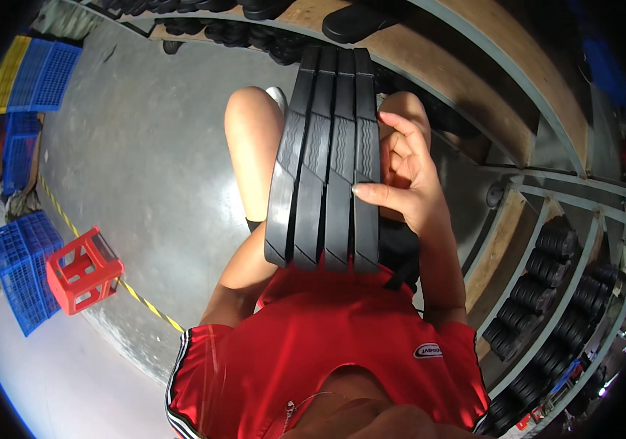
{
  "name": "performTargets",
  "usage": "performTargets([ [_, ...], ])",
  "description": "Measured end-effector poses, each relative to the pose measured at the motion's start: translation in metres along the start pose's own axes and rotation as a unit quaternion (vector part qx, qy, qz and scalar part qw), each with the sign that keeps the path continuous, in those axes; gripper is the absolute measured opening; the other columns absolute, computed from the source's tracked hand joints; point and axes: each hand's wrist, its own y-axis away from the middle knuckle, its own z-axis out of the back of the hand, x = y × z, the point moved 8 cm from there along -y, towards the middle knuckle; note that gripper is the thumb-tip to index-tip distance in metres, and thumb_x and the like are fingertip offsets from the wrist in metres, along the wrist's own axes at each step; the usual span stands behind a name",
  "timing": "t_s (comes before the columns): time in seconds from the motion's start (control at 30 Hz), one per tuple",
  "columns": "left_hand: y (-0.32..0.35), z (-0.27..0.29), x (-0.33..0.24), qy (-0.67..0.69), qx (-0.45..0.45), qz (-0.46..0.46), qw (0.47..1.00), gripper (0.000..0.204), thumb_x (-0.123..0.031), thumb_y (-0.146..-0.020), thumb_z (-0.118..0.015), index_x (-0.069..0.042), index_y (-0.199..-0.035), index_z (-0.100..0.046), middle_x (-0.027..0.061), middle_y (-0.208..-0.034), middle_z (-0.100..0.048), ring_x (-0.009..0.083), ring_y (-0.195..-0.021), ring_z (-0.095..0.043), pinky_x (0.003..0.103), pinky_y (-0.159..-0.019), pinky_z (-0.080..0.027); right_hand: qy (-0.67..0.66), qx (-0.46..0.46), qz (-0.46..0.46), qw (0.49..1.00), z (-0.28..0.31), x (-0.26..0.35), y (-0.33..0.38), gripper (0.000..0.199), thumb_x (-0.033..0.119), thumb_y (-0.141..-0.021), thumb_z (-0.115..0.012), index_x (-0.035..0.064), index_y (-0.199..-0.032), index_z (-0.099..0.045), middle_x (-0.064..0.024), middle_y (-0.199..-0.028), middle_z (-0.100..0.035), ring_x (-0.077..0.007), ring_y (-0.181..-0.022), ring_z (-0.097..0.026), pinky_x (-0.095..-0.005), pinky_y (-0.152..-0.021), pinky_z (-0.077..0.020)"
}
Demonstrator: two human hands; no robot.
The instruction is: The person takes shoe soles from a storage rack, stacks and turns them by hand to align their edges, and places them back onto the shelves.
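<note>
Black shoe soles, four side by side with wavy-ribbed edges facing up, are above the person's lap. The right hand lays its thumb on the rightmost sole, the other fingers loosely bent along that side; how firmly it grasps, I cannot tell. The left forearm passes under the soles, which hide the left hand, so its grip cannot be told. A knee is just left of the soles. Well left of them are a red plastic stool and a blue crate; right of them, a metal-framed rack.
</note>
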Motion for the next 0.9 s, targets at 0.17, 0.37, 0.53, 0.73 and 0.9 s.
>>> performTargets([
  [0.17,0.010,0.014,-0.017,0.030,-0.039,0.009,0.999,0.048,-0.030,-0.088,-0.051,0.000,-0.125,-0.054,0.0184,-0.118,-0.061,0.0301,-0.108,-0.060,0.042,-0.099,-0.047,-0.083,-0.105,-0.007,0.991,0.020,-0.018,-0.018,0.064,0.005,-0.080,-0.072,0.0002,-0.136,-0.040,-0.0064,-0.096,-0.056,-0.0135,-0.090,-0.057,-0.0260,-0.083,-0.0448],
  [0.37,-0.028,0.035,0.008,0.068,-0.083,0.023,0.994,0.049,-0.030,-0.086,-0.052,0.001,-0.124,-0.055,0.0186,-0.117,-0.062,0.0308,-0.107,-0.061,0.042,-0.099,-0.047,-0.167,-0.199,-0.102,0.960,0.047,-0.058,-0.028,0.051,0.012,-0.082,-0.074,0.0052,-0.126,-0.050,-0.0047,-0.105,-0.055,-0.0117,-0.092,-0.056,-0.0254,-0.081,-0.0439],
  [0.53,-0.029,0.044,0.015,0.097,-0.118,0.042,0.987,0.050,-0.029,-0.084,-0.053,0.001,-0.123,-0.055,0.0189,-0.116,-0.062,0.0314,-0.105,-0.061,0.042,-0.099,-0.047,-0.166,-0.197,-0.106,0.960,0.054,-0.071,-0.029,0.050,0.012,-0.081,-0.075,0.0040,-0.124,-0.051,-0.0024,-0.108,-0.055,-0.0118,-0.091,-0.056,-0.0253,-0.080,-0.0443],
  [0.73,-0.026,0.050,0.015,0.125,-0.159,0.051,0.978,0.051,-0.029,-0.082,-0.054,0.002,-0.122,-0.056,0.0191,-0.115,-0.063,0.0320,-0.104,-0.062,0.042,-0.098,-0.048,-0.168,-0.196,-0.108,0.960,0.064,-0.081,-0.031,0.049,0.016,-0.083,-0.073,0.0042,-0.125,-0.051,-0.0012,-0.108,-0.056,-0.0103,-0.094,-0.056,-0.0241,-0.084,-0.0421],
  [0.9,0.011,0.044,0.007,0.146,-0.192,0.059,0.969,0.052,-0.029,-0.080,-0.055,0.002,-0.121,-0.057,0.0193,-0.115,-0.063,0.0326,-0.103,-0.063,0.042,-0.098,-0.048,-0.078,-0.108,-0.101,0.986,0.058,-0.067,-0.028,0.065,0.024,-0.084,-0.073,0.0032,-0.136,-0.040,-0.0082,-0.123,-0.048,-0.0143,-0.104,-0.051,-0.0278,-0.090,-0.0401],
])
